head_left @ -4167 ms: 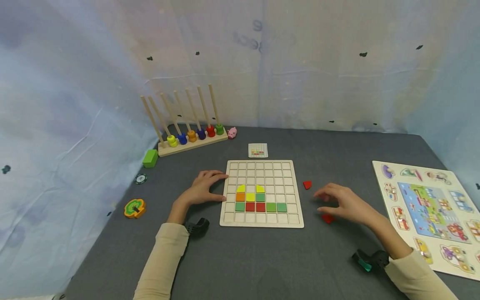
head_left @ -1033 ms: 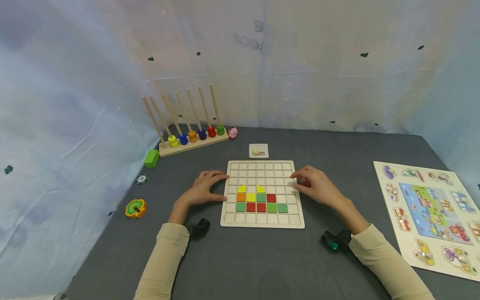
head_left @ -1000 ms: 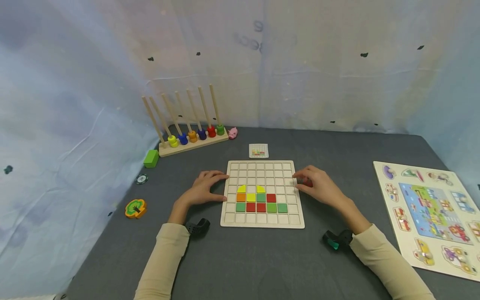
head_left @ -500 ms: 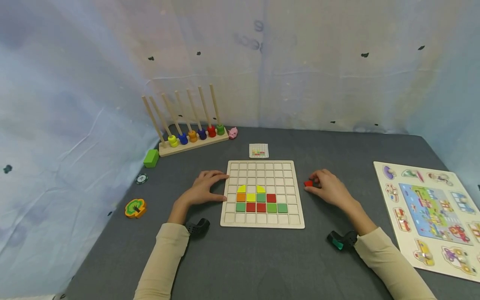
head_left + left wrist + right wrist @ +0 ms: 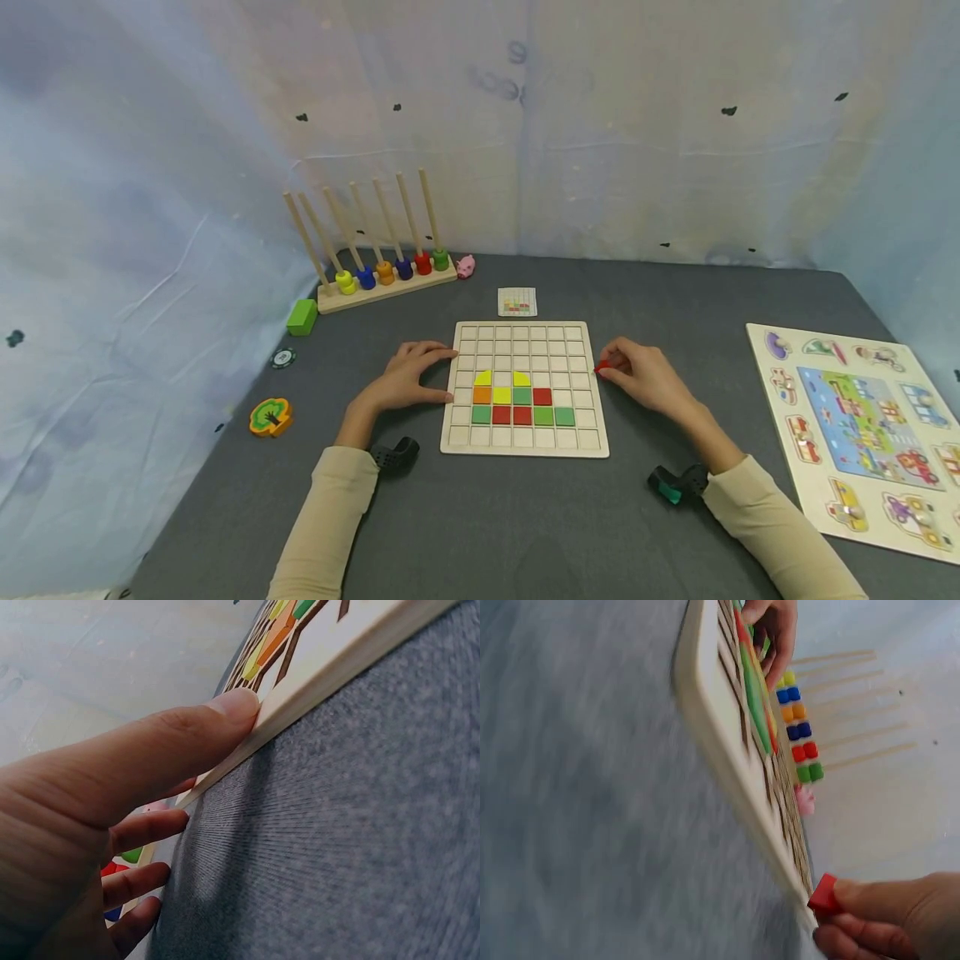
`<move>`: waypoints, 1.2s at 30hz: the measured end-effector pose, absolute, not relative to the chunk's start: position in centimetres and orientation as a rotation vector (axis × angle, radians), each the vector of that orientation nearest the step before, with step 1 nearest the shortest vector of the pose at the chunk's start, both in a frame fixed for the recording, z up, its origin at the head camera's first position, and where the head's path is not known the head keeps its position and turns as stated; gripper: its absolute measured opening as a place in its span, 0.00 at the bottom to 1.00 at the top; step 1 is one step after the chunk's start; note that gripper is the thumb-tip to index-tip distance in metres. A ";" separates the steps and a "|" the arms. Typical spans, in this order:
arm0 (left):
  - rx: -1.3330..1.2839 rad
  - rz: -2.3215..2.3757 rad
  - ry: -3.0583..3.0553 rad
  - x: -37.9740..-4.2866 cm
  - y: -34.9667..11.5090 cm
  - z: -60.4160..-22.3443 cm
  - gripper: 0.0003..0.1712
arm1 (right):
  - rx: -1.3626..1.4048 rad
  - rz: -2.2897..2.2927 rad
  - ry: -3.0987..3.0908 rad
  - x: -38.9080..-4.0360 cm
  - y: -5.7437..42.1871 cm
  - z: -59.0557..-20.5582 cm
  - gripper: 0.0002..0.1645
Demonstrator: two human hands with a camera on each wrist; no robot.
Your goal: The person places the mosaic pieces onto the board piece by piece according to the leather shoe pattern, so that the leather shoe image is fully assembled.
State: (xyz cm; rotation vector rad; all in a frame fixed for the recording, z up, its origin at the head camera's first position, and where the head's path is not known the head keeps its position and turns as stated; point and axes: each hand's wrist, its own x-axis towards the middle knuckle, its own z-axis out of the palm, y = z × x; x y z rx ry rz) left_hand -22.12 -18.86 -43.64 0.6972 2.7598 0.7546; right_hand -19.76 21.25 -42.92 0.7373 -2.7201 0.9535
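A square wooden grid board (image 5: 566,342) lies on the table, with several tiles in yellow, orange, green and red in its cells. Among them a red square tile (image 5: 542,397) sits above a green one. My left hand (image 5: 408,375) rests against the board's left edge; in the left wrist view its thumb (image 5: 187,735) touches the rim, fingers loosely extended. Just off the right edge, my right hand (image 5: 645,377) pinches a small red tile (image 5: 825,895) between thumb and fingers. That tile's full outline is partly covered by the fingertips.
Behind the board lies a small pattern card (image 5: 517,302). A peg abacus (image 5: 386,287) and pink pig (image 5: 465,266) stand farther back. Left are a green block (image 5: 302,317), a chip (image 5: 282,357) and a tree piece (image 5: 270,417). A picture puzzle (image 5: 862,433) lies right.
Since the oldest frame a red square tile has appeared on the board. My right hand picked up the other red tile beside the board and moved left to its edge. The left hand stayed.
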 end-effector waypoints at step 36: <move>0.738 0.743 2.770 -22.2 -18.3 -43.4 0.42 | 1.012 1.108 -2.633 -18.3 16.9 -43.7 0.09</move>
